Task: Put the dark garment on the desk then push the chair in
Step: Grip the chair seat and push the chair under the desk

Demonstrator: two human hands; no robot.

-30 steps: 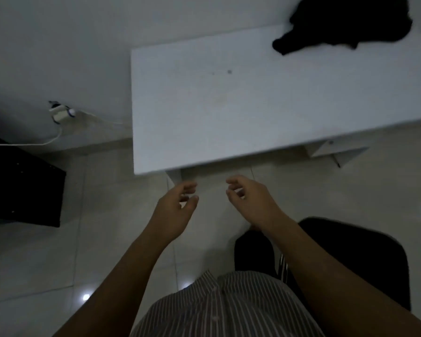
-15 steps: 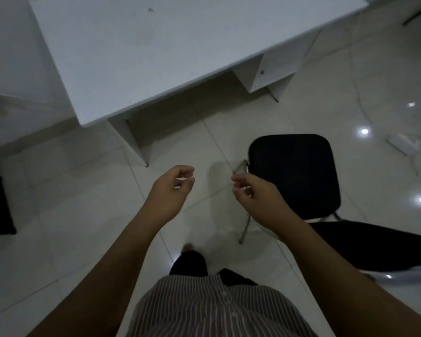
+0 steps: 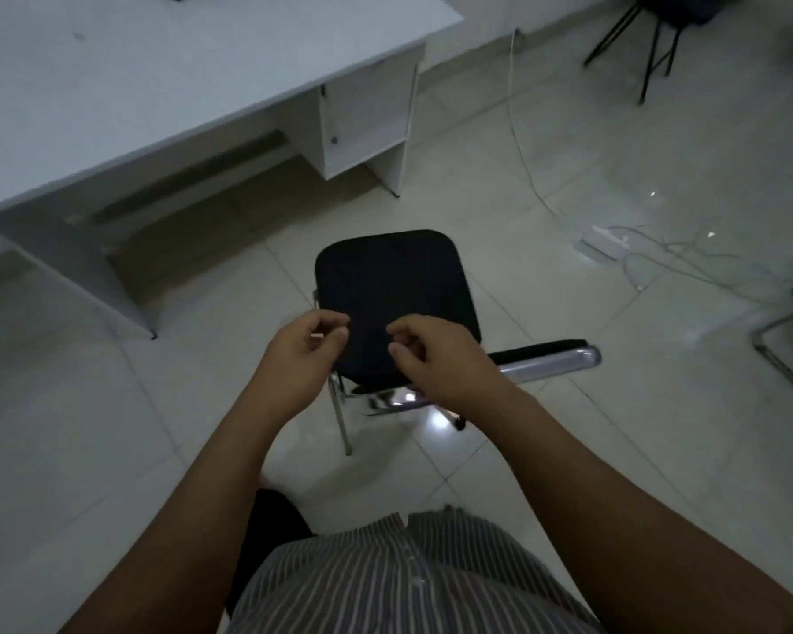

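Desk [image 3: 166, 75], white, fills your upper left, its top running out of view at the top edge; a small dark patch at that top edge is too cropped for you to tell whether it is the garment. The desk's panel leg stands on the tiled floor [image 3: 568, 450] at far left, and a drawer unit [image 3: 362, 121] hangs under its right end.

Your left hand [image 3: 303, 354] hovers in front of you with the fingers loosely curled and nothing in them. Just to its right your right hand [image 3: 440, 359] is curled the same way, empty, the two hands close but apart. Both float above the near edge of the chair [image 3: 394, 304], whose black padded seat faces you on chrome legs; you cannot tell whether either hand touches it. The chair stands on open floor, well clear of the desk, not pushed in. A chrome and black rail of the chair sticks out to the right of your right wrist.

Further right, a white cable [image 3: 520, 144] trails across the tiles toward a power strip [image 3: 607, 240]. A black-legged stand [image 3: 651, 48] shows at the upper right corner, and a second chrome frame [image 3: 783, 354] at the right edge. Your striped shirt [image 3: 399, 583] fills the bottom.
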